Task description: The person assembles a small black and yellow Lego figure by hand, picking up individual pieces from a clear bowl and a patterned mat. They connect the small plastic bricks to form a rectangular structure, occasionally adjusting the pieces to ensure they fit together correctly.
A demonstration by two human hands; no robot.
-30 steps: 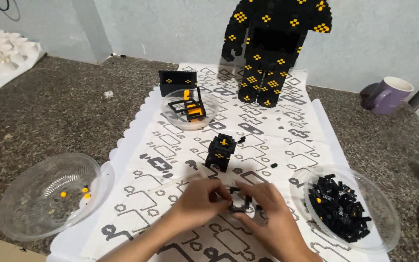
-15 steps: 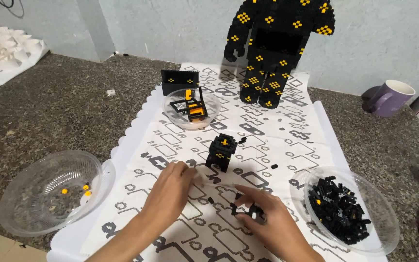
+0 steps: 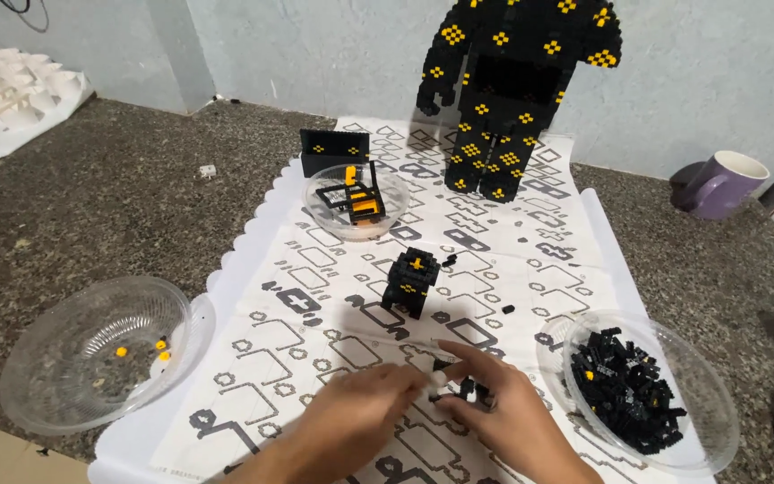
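Surroundings: a white paper mat with black geometric print [image 3: 333,296] is lying across the speckled grey stone counter [image 3: 91,206]; a tall black block figure dotted with yellow [image 3: 512,90] is standing at upper centre, a purple ceramic mug [image 3: 718,184] at upper right, a small black block figure with yellow studs [image 3: 412,280] at mid-frame just above the hands
In the way: nothing is lying between the hands and the small figure; loose black bits are scattering over the mat near it
Containers: a clear plastic bowl at lower left [image 3: 91,354] is holding a few tiny yellow pieces; a clear plastic bowl at lower right [image 3: 647,394] is holding a heap of small black blocks; a clear plastic bowl at upper centre [image 3: 351,202] is holding a black-and-orange part-built piece
Grip: the left hand [image 3: 351,421] and right hand [image 3: 503,417] are meeting at lower centre, fingertips pinching a small black block cluster [image 3: 459,390] over the mat
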